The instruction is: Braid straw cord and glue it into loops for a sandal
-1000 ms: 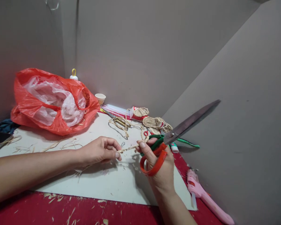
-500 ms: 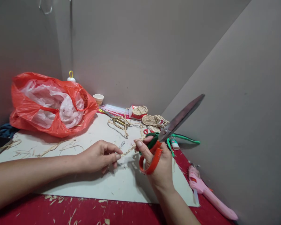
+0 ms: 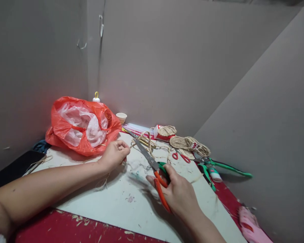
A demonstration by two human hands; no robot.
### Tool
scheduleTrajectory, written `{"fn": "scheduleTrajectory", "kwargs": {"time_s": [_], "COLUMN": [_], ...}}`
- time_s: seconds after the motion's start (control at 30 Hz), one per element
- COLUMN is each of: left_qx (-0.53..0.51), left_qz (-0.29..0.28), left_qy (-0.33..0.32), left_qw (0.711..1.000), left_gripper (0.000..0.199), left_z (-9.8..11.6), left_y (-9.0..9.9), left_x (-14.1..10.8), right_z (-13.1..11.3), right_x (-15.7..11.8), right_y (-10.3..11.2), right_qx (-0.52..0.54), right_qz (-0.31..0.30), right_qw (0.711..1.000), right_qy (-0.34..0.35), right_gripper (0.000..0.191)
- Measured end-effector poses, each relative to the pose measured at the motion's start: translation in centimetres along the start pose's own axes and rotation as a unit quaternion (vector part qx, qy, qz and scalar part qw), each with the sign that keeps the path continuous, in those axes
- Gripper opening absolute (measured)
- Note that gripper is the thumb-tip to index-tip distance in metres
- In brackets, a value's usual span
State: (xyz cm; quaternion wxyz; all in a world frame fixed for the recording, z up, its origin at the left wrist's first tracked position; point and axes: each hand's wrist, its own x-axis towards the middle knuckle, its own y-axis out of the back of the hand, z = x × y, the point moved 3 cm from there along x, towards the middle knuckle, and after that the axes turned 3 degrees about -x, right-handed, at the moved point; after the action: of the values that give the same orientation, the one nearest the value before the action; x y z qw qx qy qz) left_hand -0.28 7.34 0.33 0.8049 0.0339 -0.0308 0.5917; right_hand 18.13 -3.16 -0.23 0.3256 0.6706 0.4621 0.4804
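We see a big red bag at the back left. Inside it is a crumpled, see-through bag and a few bits of straw. A paper cup stands just beside it, but we can't see inside the cup. A small red and white box has a flat woven pad on top.

Half a second ago, our two hands were close together on the cord, and the big scissors pointed up to the right. Now the scissors point up to the left. Our right hand has let go of the cord and keeps its fingers curled around the handles. Our left hand is now nearer the red bag, with its fingertips pinched together on the end of the cord. The cord lies in loops on the white board, over the gold-handled scissors.

The big blades cross in front of the loops and hide some of them. More woven pads, little red-handled scissors and a green-handled tool lie to the right. A pink glue gun is at the edge of our view. Straw scraps dot the red table.
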Motion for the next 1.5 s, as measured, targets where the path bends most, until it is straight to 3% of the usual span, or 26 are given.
{"fn": "scheduleTrajectory", "kwargs": {"time_s": [0.13,0.37,0.97,1.2,1.5], "left_qx": [-0.004,-0.004,-0.013,-0.052,-0.069], "left_qz": [0.010,0.014,0.016,0.018,0.008], "left_qy": [-0.002,-0.032,-0.051,-0.030,-0.019], "left_qw": [1.000,0.999,0.998,0.998,0.997], "left_gripper": [0.006,0.009,0.014,0.017,0.013], "left_z": [-0.6,0.1,-0.3,-0.4,-0.5], "left_y": [0.3,0.1,0.2,0.1,0.1], "left_x": [0.5,-0.2,0.0,0.2,0.5], "right_z": [-0.6,0.1,0.3,0.8,1.1], "right_x": [0.0,0.8,0.7,0.7,0.9], "right_y": [-0.2,0.1,0.0,0.4,0.3], "right_qx": [-0.092,-0.186,-0.176,-0.107,-0.102], "right_qz": [-0.031,-0.027,-0.045,-0.042,-0.082], "right_qw": [0.995,0.982,0.983,0.990,0.987], "right_qy": [0.024,-0.037,-0.026,-0.081,-0.090], "right_gripper": [0.026,0.035,0.040,0.035,0.033]}}
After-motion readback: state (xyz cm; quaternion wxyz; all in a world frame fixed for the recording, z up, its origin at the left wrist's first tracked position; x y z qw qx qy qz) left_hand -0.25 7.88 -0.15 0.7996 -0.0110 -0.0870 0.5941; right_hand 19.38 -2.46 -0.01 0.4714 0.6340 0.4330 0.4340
